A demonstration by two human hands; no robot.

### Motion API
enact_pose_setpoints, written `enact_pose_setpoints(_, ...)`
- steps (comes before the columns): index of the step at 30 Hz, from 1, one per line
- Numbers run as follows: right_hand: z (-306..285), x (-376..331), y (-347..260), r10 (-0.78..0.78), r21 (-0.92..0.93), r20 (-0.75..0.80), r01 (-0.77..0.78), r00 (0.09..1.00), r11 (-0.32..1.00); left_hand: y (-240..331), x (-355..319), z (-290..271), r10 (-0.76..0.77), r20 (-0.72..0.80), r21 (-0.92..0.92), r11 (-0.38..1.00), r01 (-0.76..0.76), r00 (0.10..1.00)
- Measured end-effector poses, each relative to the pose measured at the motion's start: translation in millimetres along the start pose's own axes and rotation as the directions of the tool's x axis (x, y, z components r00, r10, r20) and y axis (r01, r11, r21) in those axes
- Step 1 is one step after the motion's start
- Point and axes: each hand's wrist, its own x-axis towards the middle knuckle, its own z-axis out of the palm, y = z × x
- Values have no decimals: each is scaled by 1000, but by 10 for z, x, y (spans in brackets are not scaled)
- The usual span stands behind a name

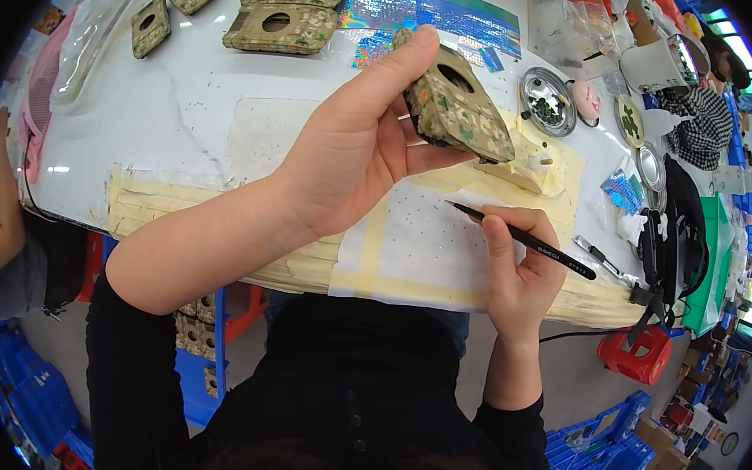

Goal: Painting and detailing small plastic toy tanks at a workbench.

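My left hand [343, 144] is raised over the table and closed round a camouflage-painted model tank hull [474, 115], thumb on its near left edge and fingers beneath. The hull is tilted, with the round hole in its top facing up. In a pinch between thumb and fingers, my right hand [521, 277] holds black tweezers [547, 248], their tips pointing left, below the hull and apart from it. Under the tips lies a white sheet [392, 258] scattered with tiny dark specks. Whether the tips grip anything is too small to tell.
More camouflage hulls [282, 29] stand at the back left. Shiny holographic sheets [468, 17] lie behind my hands. To the right are a round dish of small dark green pieces [545, 107], a knife-like tool [598, 255] and a green tray [711, 261]. A co-worker's arm [3, 206] shows at far left.
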Motion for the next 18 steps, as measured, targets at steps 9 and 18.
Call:
enact_pose_setpoints(9, 10, -11, 13, 21, 33, -33, -20, 999, 999, 2, 2, -5, 2, -7, 5, 1000, -2, 1000)
enact_pose_setpoints(18, 18, -11, 17, 29, 51, -35, -28, 999, 998, 22, -11, 10, -17, -6, -6, 1000, 17, 1000)
